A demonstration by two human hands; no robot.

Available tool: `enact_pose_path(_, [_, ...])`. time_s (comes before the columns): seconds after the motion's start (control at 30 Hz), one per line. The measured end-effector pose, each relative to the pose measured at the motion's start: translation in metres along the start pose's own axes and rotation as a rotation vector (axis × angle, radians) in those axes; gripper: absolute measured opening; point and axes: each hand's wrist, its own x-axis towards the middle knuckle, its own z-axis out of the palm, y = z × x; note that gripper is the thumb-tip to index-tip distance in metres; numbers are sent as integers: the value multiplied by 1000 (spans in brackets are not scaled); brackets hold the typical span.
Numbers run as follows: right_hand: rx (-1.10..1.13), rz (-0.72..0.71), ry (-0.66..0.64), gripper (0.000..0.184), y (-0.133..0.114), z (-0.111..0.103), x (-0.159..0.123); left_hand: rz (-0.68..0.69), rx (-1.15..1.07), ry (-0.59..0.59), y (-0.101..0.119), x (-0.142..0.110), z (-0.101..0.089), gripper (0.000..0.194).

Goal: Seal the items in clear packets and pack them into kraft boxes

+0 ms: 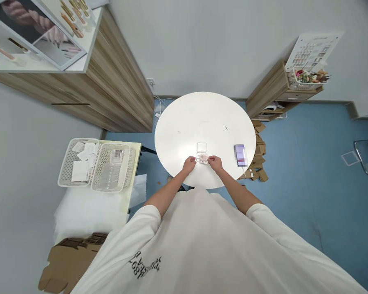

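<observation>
A small clear plastic case (201, 153) sits open on the round white table (202, 112), close to the near edge and right in front of the person. Its lid (201, 147) lies back on the far side. In the near half are little pink pieces, too small to tell for sure, but they look like fake nails.

The left hand (189, 164) is at the left side of the case, and the right hand (215, 163) is at the right side. The fingers of both hands are bent in and close together, not spread wide. I cannot tell if either hand grips the case or a piece, or only touches the edge.

The step in hand looks like careful work on the near half of the case, with one hand at each side. From here, I think a move calls for soft, slow fingers, because the case looks light and could slide or tip. The lid seems to need room behind it too. A phone (240, 155) with a blurred purple screen lies to the right, well apart from the hands.
</observation>
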Motion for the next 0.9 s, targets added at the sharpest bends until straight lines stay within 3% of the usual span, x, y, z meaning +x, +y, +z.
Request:
enact_pose_path(0.23, [-50, 5, 20, 20, 14, 9, 23, -11, 31, -65, 0, 14, 17, 45])
enact_pose_path(0.5, [-111, 18, -42, 26, 16, 22, 40, -39, 21, -114, -4, 22, 20, 56])
enact_pose_path(0.73, [-224, -16, -73, 28, 13, 12, 39, -86, 67, -115, 7, 23, 14, 55])
enact_pose_path(0.9, [-188, 6, -70, 31, 3, 2, 50, -107, 71, -71, 14, 45, 13, 55])
